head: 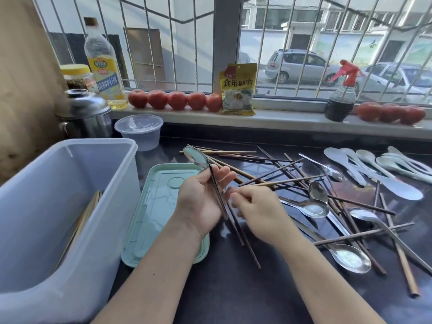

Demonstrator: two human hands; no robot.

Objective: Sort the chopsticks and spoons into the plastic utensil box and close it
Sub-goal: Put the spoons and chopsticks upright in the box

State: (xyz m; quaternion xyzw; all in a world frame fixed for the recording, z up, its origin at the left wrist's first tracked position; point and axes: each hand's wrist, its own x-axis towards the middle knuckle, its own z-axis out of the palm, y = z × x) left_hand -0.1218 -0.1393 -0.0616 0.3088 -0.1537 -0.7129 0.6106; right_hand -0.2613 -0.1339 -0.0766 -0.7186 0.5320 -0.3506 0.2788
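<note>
Closest in, both forearms come up from the bottom edge. The left hand [201, 197] sits mid-frame, palm up, fingers curled round a metal spoon [198, 160] by its handle, bowl sticking up toward the window. The right hand [254, 206], just beside it, pinches a pale chopstick [280, 182] by one end, the rest slanting off to the right.

At lower left is the plastic utensil box [58, 206], open, with a few chopsticks already leaning inside. Its green lid [152, 218] lies flat on the dark counter [233, 288], between the box and the hands.

Right of centre is the messy pile: dark and pale chopsticks [292, 164] crisscrossed with steel spoons [313, 208]. Further right, a row of white spoons [374, 169] lies apart.

My guess on handling: everything's stiff and light, but the steel is slick, so take spoons at the handle. The sticks roll, so gather them near one end.

Far back, tomatoes [175, 100] and an oil bottle [105, 64] line the sill.
</note>
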